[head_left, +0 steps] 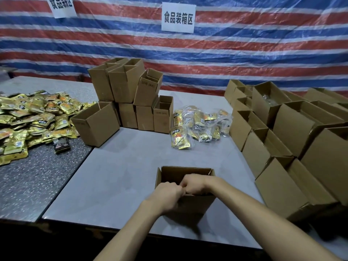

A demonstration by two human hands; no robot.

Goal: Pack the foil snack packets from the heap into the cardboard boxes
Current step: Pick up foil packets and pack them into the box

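Note:
An open cardboard box (pixel 192 206) stands near the table's front edge, right in front of me. My left hand (pixel 167 194) and my right hand (pixel 194 184) meet at its near rim, knuckles up. The fingers of both curl over that edge and into the box. My hands hide what lies inside. The big heap of gold foil snack packets (pixel 28 119) spreads over the dark table at the far left. A smaller pile of packets in clear bags (pixel 197 125) lies on the grey table beyond the box.
A stack of empty boxes (pixel 128 91) stands at the back centre, with one open box (pixel 96 125) in front of it beside the heap. Rows of open boxes (pixel 282 138) line the right side. A striped tarpaulin (pixel 244 44) closes the back.

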